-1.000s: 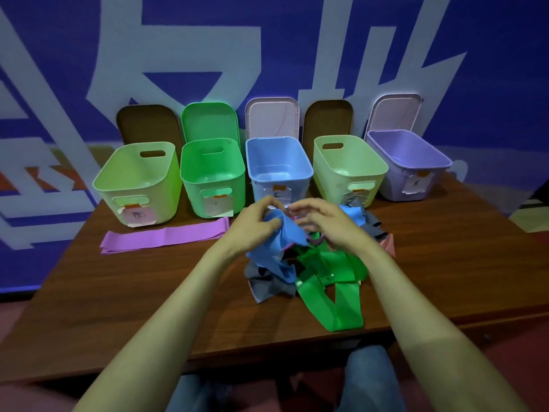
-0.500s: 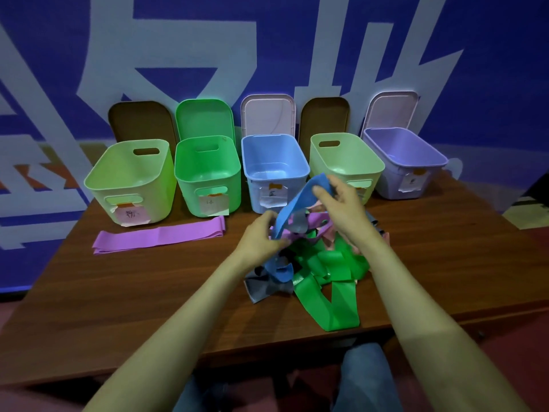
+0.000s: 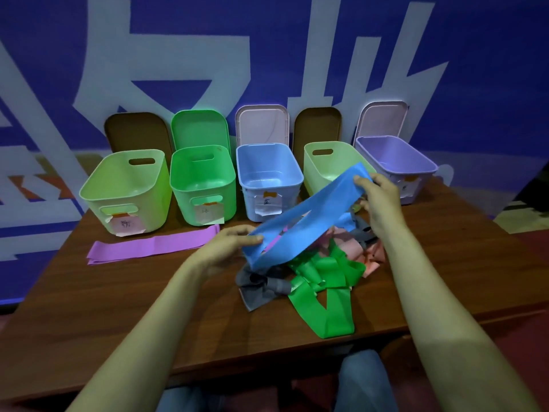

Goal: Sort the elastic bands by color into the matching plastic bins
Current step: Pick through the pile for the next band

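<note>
Both hands are grasping one blue elastic band [image 3: 306, 221]. The left hand [image 3: 228, 245] pinches its lower end and the right hand [image 3: 380, 200] grips its upper end, so the loop is held taut in the air above the tangled pile.

The band's raised end crosses in front of the pale green bin [image 3: 329, 165] and hides part of the front of the blue bin [image 3: 269, 173]. Under it lie a green band [image 3: 323, 310], a grey band [image 3: 261, 289] and a salmon-pink band [image 3: 356, 248], all knotted together. A purple band [image 3: 154, 245] lies flat and apart, just in front of the light green bin [image 3: 124, 188] and the green bin [image 3: 203, 185]. The lilac bin [image 3: 395, 159] stands at the far right of the row, partly behind the right hand.

Paper labels are stuck on the bin fronts. Lids [image 3: 261, 123] lean upright behind the bins.

Everything sits on a dark wooden desk [image 3: 118, 307], pushed against a blue wall [image 3: 475, 69] with large white lettering.
</note>
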`<state>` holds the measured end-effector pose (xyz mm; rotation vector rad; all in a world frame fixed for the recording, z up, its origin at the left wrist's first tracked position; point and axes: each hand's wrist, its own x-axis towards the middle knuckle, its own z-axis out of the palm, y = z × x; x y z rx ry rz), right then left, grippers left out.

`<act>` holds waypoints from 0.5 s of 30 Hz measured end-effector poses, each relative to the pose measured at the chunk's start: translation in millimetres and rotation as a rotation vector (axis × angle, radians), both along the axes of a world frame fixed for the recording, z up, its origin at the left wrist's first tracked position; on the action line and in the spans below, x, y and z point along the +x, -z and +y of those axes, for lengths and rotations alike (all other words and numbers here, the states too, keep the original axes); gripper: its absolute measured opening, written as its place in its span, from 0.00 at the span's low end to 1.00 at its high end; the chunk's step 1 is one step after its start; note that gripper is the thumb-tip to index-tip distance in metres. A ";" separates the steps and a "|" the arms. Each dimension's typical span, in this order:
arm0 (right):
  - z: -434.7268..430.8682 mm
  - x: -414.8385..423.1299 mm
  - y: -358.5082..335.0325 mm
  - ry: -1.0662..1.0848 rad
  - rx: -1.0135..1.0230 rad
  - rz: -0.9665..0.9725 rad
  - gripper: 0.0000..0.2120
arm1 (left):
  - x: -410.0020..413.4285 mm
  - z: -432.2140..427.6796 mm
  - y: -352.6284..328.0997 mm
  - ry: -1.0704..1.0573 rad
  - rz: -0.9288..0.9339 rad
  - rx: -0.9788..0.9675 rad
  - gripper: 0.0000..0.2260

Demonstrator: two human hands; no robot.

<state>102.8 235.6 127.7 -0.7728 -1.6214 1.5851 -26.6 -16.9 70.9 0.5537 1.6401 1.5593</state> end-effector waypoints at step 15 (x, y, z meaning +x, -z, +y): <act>0.5 -1.0 43.2 0.044 0.039 -0.141 0.14 | -1.8 -18.6 22.9 -0.182 -0.225 -0.044 0.13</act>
